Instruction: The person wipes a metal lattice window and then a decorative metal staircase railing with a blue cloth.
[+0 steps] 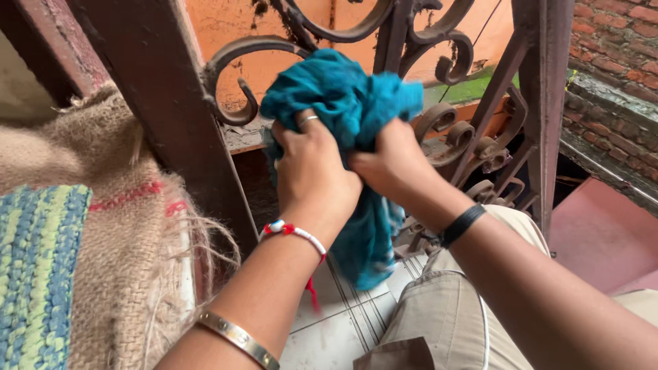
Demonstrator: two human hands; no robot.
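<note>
White tiled floor [343, 329] with thin dark groove lines is showing at bottom centre. Coarse brown jute sack [130, 260] with red stripes is lying at left, frayed edge hanging toward the floor. Blue-green woven mat [38, 274] is lying directly on the sack.

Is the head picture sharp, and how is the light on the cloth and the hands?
Head view: soft, even daylight, no glare; the teal cloth, left hand and right hand are fairly sharp; the iron railing behind is a little soft; the burlap sack at left is clear.
</note>
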